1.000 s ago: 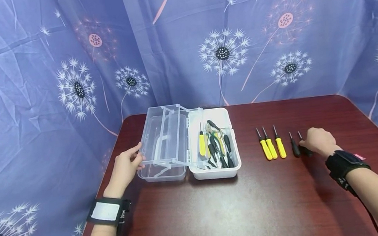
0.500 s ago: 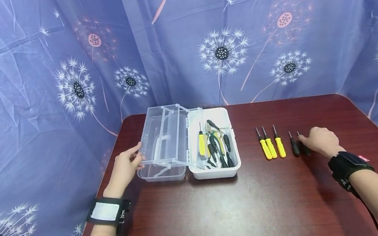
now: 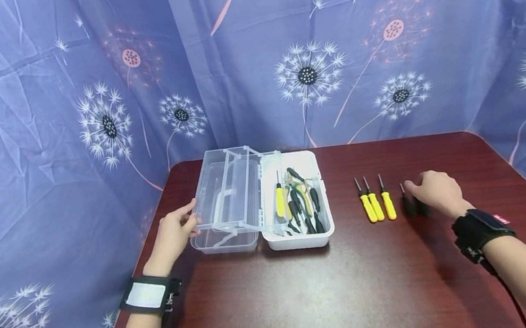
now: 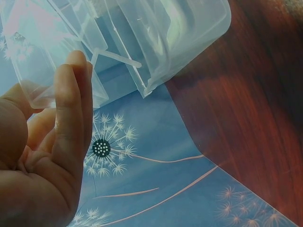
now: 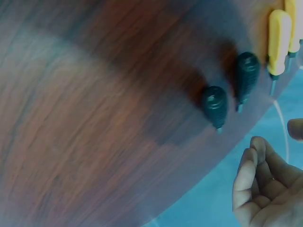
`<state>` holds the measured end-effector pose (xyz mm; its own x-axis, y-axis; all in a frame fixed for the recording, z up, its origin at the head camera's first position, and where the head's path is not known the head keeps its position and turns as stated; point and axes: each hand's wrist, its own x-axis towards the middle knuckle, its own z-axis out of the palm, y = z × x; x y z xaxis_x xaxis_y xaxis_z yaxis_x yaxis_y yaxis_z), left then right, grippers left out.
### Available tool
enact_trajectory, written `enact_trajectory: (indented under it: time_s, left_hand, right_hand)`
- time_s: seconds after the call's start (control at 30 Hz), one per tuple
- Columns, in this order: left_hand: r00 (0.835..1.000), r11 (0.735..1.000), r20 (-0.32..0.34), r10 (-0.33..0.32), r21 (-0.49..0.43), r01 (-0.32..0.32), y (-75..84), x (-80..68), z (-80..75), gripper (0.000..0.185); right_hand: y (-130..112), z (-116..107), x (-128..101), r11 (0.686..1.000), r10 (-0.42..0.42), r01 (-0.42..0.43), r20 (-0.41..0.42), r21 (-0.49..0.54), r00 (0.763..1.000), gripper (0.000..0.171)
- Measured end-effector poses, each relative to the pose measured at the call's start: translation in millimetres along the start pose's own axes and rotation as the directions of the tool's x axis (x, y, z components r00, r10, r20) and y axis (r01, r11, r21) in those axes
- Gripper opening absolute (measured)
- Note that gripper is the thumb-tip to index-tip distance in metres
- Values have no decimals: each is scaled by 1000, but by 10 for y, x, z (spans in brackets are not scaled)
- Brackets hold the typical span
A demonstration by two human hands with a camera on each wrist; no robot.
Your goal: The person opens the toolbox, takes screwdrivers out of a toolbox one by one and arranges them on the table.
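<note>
My left hand (image 3: 178,229) rests with straight fingers against the left edge of the clear lid (image 3: 227,189) of an open toolbox; the left wrist view shows the left hand (image 4: 61,123) touching the lid (image 4: 156,33). The white toolbox base (image 3: 300,241) holds a yellow screwdriver (image 3: 279,199), pliers and dark-handled tools. My right hand (image 3: 426,189) hovers over two black screwdrivers (image 3: 409,205) lying on the table. In the right wrist view the right hand (image 5: 265,184) is loosely curled, holds nothing and sits apart from the black screwdrivers (image 5: 215,101).
Three yellow screwdrivers (image 3: 376,205) lie side by side between the toolbox and the black pair. The dark red table (image 3: 306,298) is ringed by a blue dandelion-print curtain (image 3: 306,74) at the back and sides.
My right hand has shifted slightly left and away, now covering part of the right black screwdriver. The left hand and toolbox have not moved.
</note>
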<state>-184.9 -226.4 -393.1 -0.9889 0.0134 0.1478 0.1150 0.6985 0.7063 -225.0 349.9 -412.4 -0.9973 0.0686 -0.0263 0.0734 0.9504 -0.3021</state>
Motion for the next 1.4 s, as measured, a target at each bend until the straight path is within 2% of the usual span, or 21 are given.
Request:
enact_trajectory:
  time_s: [0.5,1.03,1.4]
  left_hand:
    - [1000,1000,2,-14,-3,14,-18,-7,15,44]
    - [1000,1000,4,-5,-3,5,-11,3,-14,45]
    - [1000,1000,9,-25,-12,25,-6,-7,-5,45]
  right_hand:
    - [-282,-79,66,998,-66,67,-44,13,997,40]
    - [-728,-203,142,986,-164,165,-48,11,985,38]
    - [-1078,-275,174,971,-238,239,-53,12,970,34]
